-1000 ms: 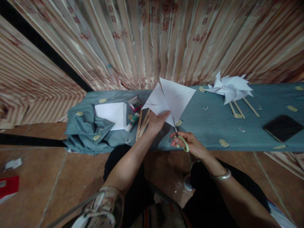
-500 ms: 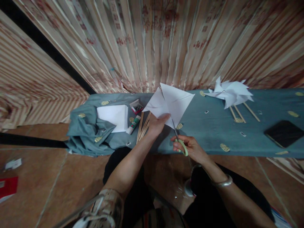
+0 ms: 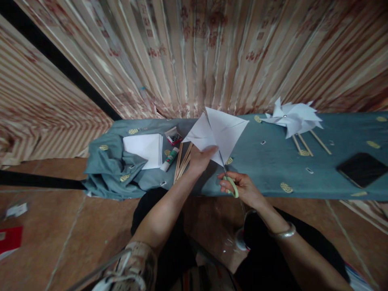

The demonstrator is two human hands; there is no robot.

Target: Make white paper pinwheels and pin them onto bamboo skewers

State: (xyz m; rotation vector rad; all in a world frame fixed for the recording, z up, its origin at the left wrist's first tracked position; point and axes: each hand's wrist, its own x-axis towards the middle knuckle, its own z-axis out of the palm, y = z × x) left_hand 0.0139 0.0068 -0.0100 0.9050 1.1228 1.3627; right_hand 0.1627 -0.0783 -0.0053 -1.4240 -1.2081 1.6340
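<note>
Striped, pleated curtains [image 3: 194,60] with reddish prints fill the whole back of the room; in front of them runs a long narrow surface under a blue-green cloth [image 3: 266,173] with yellow pineapple-ish prints, and below that it's brown tiled floor [image 3: 69,258]. The sheet of white paper [image 3: 228,125] is up around the middle of the cloth, turned like a diamond, with slits running in from its corners; the left hand [image 3: 201,159] pinches it near the bottom corner, thumb flat on top and the fingers underneath. The right hand [image 3: 242,188] has its fingers curled through the handles of some light green scissors [image 3: 233,186]; the blades are at the paper's lower corner, right beside the left thumb, though it's a bit dim and I honestly can't tell how far apart they are.

Left of the paper there's a bundle of thin wooden sticks [image 3: 182,163], partly behind the left forearm; next to it a green and white glue stick [image 3: 170,159], a little red-edged box [image 3: 173,137] with small dark bits in it, then a stack of white paper [image 3: 144,147] with a fold of cloth over one corner. Over on the right lie white paper pinwheels [image 3: 298,117] on sticks, overlapping each other; a flat dark object [image 3: 362,169] sits nearer the right end.
</note>
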